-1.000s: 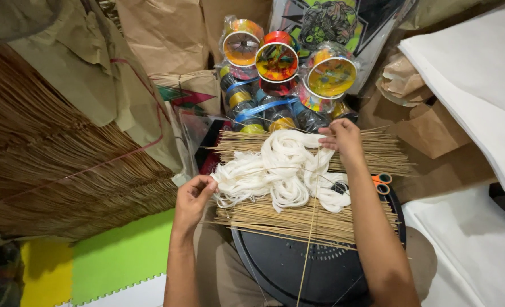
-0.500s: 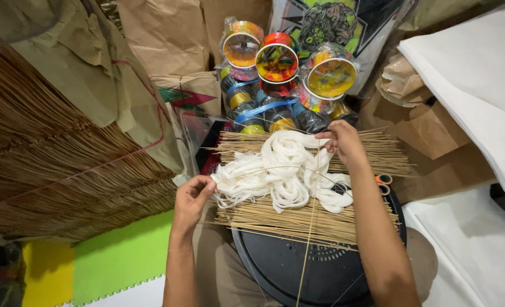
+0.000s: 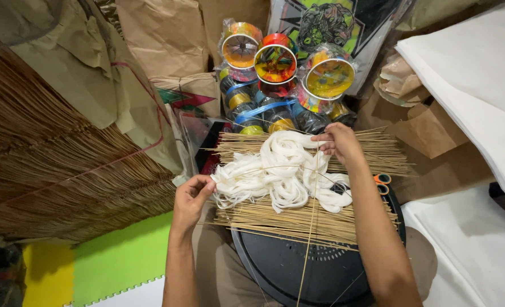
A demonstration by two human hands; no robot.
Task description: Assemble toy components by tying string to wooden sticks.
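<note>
A tangled hank of white string lies on a flat bundle of thin bamboo sticks that rests across a round black stand. My left hand pinches the string's left end at the bundle's edge. My right hand grips strands at the far right of the hank, over the upper sticks. One loose stick runs lengthwise from my right hand towards me.
Colourful wrapped spools stand behind the sticks. A big pile of thin sticks fills the left. Orange-handled scissors lie right of my forearm. Brown paper bags, white sheets and green and yellow floor mats surround.
Both hands stay on the string; the hank has shifted only slightly under them. Nothing else has moved.
</note>
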